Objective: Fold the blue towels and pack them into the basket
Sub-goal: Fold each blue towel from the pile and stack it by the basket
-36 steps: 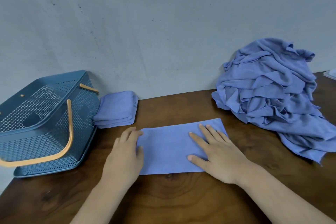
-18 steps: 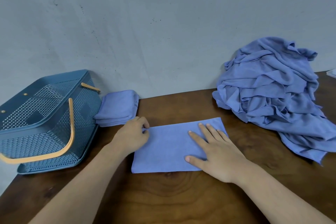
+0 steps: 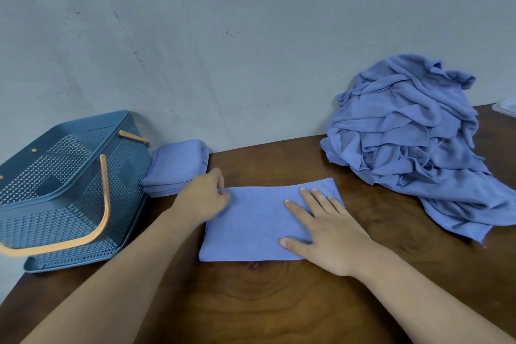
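Note:
A blue towel (image 3: 251,220), folded into a flat rectangle, lies on the brown wooden table (image 3: 265,301) in front of me. My left hand (image 3: 202,198) pinches its far left corner with curled fingers. My right hand (image 3: 326,226) lies flat on the towel's right half, fingers straight and spread. A blue perforated basket (image 3: 67,193) with an orange handle stands at the left. A small stack of folded blue towels (image 3: 176,167) sits between the basket and the wall. A heap of unfolded blue towels (image 3: 413,148) rises at the back right.
A grey wall (image 3: 223,36) runs along the table's far edge. The corner of a pale flat object (image 3: 506,107) shows at the far right edge.
My left hand has gone from lying flat at the towel's left edge to its far left corner, where its fingers have curled into a pinch. My right hand has stayed flat.

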`<state>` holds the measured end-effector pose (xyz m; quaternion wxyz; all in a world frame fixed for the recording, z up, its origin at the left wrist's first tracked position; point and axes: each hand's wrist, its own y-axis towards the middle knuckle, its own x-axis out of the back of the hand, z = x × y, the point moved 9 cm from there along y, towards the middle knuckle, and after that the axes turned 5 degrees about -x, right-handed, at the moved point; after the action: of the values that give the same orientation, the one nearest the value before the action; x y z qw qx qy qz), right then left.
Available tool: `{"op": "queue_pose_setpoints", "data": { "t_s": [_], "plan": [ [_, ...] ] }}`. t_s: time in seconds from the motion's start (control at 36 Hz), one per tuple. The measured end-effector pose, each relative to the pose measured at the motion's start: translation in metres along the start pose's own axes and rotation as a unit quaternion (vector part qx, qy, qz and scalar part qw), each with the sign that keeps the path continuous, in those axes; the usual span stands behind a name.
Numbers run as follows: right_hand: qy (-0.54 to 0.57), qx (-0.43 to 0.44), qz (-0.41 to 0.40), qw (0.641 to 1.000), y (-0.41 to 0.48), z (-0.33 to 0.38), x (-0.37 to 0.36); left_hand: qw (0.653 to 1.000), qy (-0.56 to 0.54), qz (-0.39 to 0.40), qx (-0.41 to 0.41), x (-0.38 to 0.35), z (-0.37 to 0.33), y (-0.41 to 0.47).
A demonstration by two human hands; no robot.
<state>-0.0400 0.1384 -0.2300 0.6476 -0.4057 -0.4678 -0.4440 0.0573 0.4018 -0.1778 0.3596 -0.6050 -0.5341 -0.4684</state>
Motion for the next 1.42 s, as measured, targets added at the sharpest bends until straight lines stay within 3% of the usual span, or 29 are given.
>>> {"op": "queue_pose_setpoints", "data": {
  "t_s": [0.08, 0.22, 0.28, 0.39, 0.58, 0.67, 0.72, 0.81, 0.89, 1.17, 1.42],
  "plan": [
    [-0.002, -0.002, 0.000, 1.000, 0.000, 0.001, 0.000, 0.998, 0.063, -0.017, -0.010, -0.009, -0.001, -0.006],
    [-0.002, -0.009, -0.001, 1.000, 0.000, 0.000, -0.001, 0.978, 0.092, -0.159, -0.094, -0.009, -0.041, -0.046],
    [-0.002, -0.014, 0.001, 1.000, 0.001, -0.001, -0.001, 0.981, 0.057, -0.136, -0.126, -0.022, -0.058, -0.059],
    [0.001, -0.030, 0.012, 0.999, 0.001, -0.004, -0.003, 0.996, 0.020, 0.009, -0.090, -0.056, -0.046, -0.068],
    [-0.003, -0.054, 0.040, 0.998, 0.000, -0.006, 0.000, 0.988, 0.092, 0.110, -0.056, -0.063, -0.030, -0.069],
    [-0.012, -0.033, 0.019, 0.999, 0.006, 0.007, 0.011, 0.987, 0.118, 0.097, -0.058, -0.057, -0.037, -0.064],
    [-0.014, 0.025, -0.023, 0.999, 0.014, 0.026, 0.019, 0.988, 0.104, 0.077, -0.084, -0.055, -0.051, -0.062],
    [-0.025, 0.089, -0.029, 0.995, 0.026, 0.045, 0.013, 0.984, 0.075, 0.110, -0.117, -0.067, -0.064, -0.066],
    [-0.021, 0.064, 0.012, 0.998, 0.029, 0.032, -0.001, 0.984, 0.067, 0.116, -0.120, -0.071, -0.060, -0.068],
    [-0.001, -0.080, 0.006, 0.997, 0.004, -0.043, 0.007, 0.982, 0.069, 0.135, -0.114, -0.073, -0.058, -0.069],
    [-0.010, -0.088, 0.003, 0.996, 0.003, -0.045, 0.007, 0.973, 0.115, 0.159, -0.120, -0.072, -0.063, -0.067]
  ]
}}
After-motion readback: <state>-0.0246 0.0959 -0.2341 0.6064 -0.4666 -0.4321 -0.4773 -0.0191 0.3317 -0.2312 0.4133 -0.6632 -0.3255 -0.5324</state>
